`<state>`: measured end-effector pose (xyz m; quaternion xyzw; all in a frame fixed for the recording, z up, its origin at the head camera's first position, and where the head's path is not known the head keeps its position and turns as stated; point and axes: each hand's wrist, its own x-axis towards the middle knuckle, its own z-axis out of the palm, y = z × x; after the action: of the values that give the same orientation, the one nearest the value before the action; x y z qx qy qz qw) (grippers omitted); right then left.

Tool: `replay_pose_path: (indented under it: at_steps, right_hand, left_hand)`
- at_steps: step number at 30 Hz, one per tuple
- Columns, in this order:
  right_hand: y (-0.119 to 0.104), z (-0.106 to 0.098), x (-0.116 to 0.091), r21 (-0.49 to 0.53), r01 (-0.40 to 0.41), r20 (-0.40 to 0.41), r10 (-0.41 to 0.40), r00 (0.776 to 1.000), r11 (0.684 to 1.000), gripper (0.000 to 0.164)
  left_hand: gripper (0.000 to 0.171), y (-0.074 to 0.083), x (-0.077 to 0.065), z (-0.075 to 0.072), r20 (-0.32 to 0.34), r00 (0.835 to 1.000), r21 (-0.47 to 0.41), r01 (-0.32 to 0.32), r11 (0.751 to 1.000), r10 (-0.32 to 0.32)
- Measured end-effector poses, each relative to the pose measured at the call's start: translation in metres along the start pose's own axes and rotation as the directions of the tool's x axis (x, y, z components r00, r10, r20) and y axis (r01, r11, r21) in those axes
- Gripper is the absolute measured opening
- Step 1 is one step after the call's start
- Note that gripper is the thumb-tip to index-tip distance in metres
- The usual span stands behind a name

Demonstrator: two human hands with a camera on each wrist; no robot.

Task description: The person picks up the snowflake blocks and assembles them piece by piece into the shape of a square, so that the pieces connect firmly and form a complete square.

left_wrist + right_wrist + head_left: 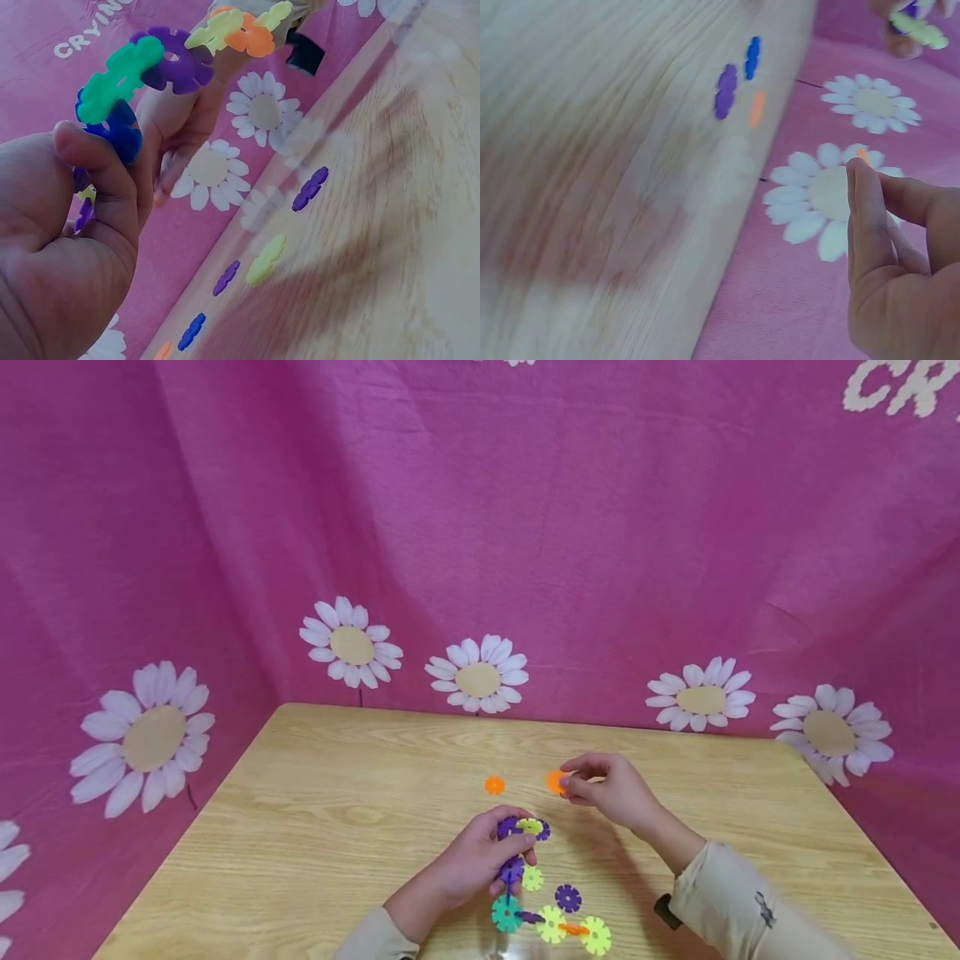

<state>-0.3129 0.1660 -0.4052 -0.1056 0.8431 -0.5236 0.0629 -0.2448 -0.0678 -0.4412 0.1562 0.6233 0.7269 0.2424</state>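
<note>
My left hand grips a chain of notched plastic flower discs linked edge to edge. Purple and yellow discs show at its fingertips. Below the hand the chain runs through a green disc to a yellow disc, an orange one and another yellow one at the end. In the left wrist view a blue disc joins the green one. Farther out over the table, my right hand pinches a single orange disc between thumb and fingers; only its tip shows in the right wrist view.
Loose discs lie on the wooden table: an orange disc farther back, a purple disc and a yellow disc nearer, and a blue disc. A pink curtain with printed daisies stands behind the table.
</note>
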Motion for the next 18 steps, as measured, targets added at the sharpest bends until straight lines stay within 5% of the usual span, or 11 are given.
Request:
replay_pose_path:
  at_steps: [18]
  right_hand:
    - [-0.012, 0.004, -0.065, 0.173, -0.023, 0.028, 0.019, 0.999, 0.985, 0.033]
  left_hand:
    - [0.041, -0.003, 0.002, 0.007, 0.019, 1.0, 0.008, -0.004, 1.0, 0.004]
